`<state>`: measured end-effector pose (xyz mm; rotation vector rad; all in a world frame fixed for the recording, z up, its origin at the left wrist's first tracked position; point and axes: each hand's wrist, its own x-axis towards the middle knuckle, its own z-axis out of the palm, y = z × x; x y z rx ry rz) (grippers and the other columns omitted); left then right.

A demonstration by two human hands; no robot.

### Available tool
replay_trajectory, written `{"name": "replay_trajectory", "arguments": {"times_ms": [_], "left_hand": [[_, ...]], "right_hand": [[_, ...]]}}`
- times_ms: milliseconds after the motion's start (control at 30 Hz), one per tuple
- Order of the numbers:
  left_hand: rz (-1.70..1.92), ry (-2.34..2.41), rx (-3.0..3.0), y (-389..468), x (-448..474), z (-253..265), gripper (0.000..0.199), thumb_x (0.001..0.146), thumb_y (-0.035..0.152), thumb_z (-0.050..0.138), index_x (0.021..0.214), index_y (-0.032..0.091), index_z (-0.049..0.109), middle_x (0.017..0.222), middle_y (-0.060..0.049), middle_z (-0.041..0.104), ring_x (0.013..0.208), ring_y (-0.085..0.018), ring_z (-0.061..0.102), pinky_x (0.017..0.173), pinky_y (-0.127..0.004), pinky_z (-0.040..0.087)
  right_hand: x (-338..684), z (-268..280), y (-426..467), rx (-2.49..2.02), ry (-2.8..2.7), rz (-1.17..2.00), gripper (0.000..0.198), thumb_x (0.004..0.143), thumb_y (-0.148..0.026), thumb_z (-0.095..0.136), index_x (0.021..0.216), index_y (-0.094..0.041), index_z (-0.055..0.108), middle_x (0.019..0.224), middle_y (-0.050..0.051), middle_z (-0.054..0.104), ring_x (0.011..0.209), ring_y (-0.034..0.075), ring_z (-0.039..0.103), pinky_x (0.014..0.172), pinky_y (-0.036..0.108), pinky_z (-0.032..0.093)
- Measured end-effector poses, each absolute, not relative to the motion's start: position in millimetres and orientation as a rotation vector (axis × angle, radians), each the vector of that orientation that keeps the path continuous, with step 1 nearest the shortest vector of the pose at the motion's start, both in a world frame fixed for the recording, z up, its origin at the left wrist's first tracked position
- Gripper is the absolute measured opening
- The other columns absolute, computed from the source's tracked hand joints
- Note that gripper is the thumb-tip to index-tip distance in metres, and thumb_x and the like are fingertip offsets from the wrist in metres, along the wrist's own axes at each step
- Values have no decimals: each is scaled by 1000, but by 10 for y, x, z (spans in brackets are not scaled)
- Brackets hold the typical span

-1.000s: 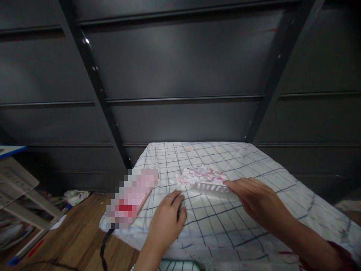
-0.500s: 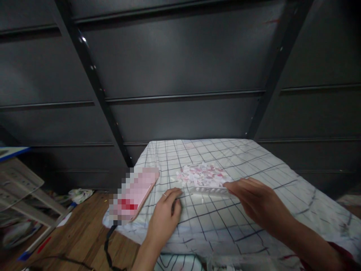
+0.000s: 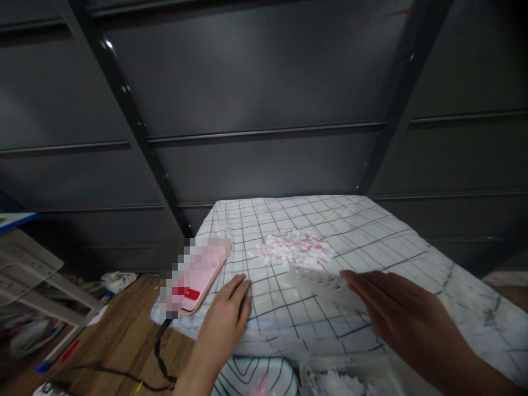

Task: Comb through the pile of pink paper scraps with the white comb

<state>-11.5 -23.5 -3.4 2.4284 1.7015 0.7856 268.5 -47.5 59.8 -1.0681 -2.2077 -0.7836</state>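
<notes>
My right hand [image 3: 402, 311] pinches the right end of a white, translucent plastic tray [image 3: 319, 279] with a row of rounded dents along it. The tray is tilted, its left end near the close side of a pile of small pink and white paper scraps [image 3: 295, 247]. My left hand [image 3: 231, 305] lies on the checked cloth [image 3: 280, 324] with its fingers stretched out and holds nothing. A ring shows on one of its fingers. Left of it lies a pink phone [image 3: 202, 280], partly pixelated.
A black cable [image 3: 159, 346] runs from the phone to the wooden floor. Below the near edge stands a clear container [image 3: 396, 366] with scraps in it, beside a striped item [image 3: 256, 371]. A dark panelled wall [image 3: 268, 165] rises behind; a shelf unit [image 3: 35, 253] stands left.
My right hand has drawn the tray slightly right and towards me, away from the paper pile, and tilted it. My left hand has shifted left. The whole view has tipped downward a little.
</notes>
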Motion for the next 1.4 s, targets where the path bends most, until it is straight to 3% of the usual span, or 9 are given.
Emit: {"name": "replay_trajectory", "arguments": {"times_ms": [167,367,567,800,933,1400], "left_hand": [[708,1729,2441,-321,-222,-34,34,87,24,37,115,17,55,123,-9,54,114,-22,50,97,-39,42],[692,1698,2457,-368,-301,1,33,86,20,38,114,17,55,125,-9,53,113,-20,51,97,-37,42],[663,1715,2484,-317,-251,6,33,86,22,39,114,17,55,124,-10,53,114,-22,50,97,-40,42],[697,1596,2541,-24,13,76,32,87,24,40,116,17,51,126,-10,50,117,-22,47,98,-41,41],[671,1495,2578,80,229,127,34,87,22,39,119,14,49,128,-12,48,120,-22,44,100,-39,38],[717,1378,2422,95,359,53,30,86,19,39,111,15,56,119,-9,55,111,-19,51,99,-38,41]], "right_hand": [[2429,699,-645,-973,-2254,-726,32,72,1,38,97,-11,54,70,5,65,59,14,58,57,27,47],[2306,740,-803,-892,-2290,-641,39,71,1,34,97,-18,55,71,4,67,62,15,59,59,29,48],[2511,794,-678,-979,-2219,-637,32,78,-6,38,102,-17,55,76,5,68,62,15,60,57,28,48],[2971,704,-270,-1299,-2064,-821,24,87,-23,37,91,-15,60,78,6,68,63,18,61,58,31,46],[3209,727,-82,-1288,-2071,-940,23,85,-17,40,94,-13,60,80,7,68,69,20,62,66,33,46],[3095,819,402,-1095,-2112,-964,22,83,-12,40,91,-13,61,75,6,67,66,16,59,64,28,42]]}}
